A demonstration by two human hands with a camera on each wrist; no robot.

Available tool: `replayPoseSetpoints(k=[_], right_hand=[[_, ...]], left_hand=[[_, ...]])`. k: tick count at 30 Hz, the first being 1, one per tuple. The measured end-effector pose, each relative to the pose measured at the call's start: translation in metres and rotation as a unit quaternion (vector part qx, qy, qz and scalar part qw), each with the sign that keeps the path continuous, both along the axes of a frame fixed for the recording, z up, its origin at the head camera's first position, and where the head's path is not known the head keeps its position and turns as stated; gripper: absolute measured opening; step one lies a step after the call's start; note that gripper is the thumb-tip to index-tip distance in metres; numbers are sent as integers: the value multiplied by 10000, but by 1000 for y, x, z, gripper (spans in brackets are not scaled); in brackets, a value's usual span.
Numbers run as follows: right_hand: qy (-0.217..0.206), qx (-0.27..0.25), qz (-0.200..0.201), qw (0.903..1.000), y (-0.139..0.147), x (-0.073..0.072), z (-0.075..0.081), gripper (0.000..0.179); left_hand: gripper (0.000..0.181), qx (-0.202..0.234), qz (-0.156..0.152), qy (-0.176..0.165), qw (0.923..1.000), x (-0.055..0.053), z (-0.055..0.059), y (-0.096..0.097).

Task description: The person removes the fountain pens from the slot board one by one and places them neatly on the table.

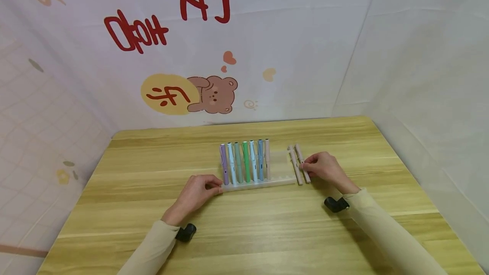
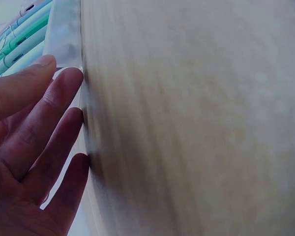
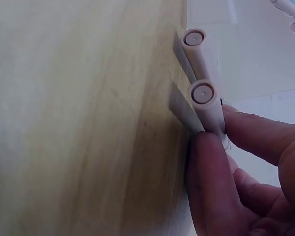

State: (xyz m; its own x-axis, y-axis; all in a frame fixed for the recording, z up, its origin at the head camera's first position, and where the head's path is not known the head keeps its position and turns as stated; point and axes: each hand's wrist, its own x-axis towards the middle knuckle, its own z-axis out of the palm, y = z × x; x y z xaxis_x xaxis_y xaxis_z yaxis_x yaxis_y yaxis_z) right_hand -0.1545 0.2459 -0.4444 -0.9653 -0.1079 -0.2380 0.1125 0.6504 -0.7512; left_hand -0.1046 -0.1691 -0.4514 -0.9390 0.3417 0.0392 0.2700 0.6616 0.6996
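Note:
A clear pen rack (image 1: 280,182) holds several capped pens side by side, from a purple pen (image 1: 224,166) through a green pen (image 1: 246,164) to a pale pink pen (image 1: 267,160). My left hand (image 1: 195,193) pinches the rack's front left corner between thumb and index finger, the other fingers spread in the left wrist view. Right of the rack, my right hand (image 1: 324,167) grips a pinkish-beige pen (image 3: 210,110) between thumb and fingers. Beside that pen, on the rack side, lies a matching pen (image 1: 295,166), its round end facing the camera in the right wrist view.
The wooden table (image 1: 252,232) carries the rack near its middle. Behind it hangs a white cloth (image 1: 298,33) printed with red characters and a cartoon bear (image 1: 217,95). Pale cloth walls stand at both sides. Each wrist wears a black camera (image 1: 336,204).

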Motion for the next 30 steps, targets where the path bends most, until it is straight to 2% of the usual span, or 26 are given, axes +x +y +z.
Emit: replayPoseSetpoints(k=[7,19,30], right_hand=[[2,180,64,9998,-2,-1,1,24],[0,141,94,9999,-3,-2,6,23],[-236,-143,-56,9996,3,-1,4,30]], left_hand=[[8,29,14,13,10000,1,1,-2],[8,21,36,37,10000,1,2,-1],[9,85,1,95,9999,1,0,-1]])
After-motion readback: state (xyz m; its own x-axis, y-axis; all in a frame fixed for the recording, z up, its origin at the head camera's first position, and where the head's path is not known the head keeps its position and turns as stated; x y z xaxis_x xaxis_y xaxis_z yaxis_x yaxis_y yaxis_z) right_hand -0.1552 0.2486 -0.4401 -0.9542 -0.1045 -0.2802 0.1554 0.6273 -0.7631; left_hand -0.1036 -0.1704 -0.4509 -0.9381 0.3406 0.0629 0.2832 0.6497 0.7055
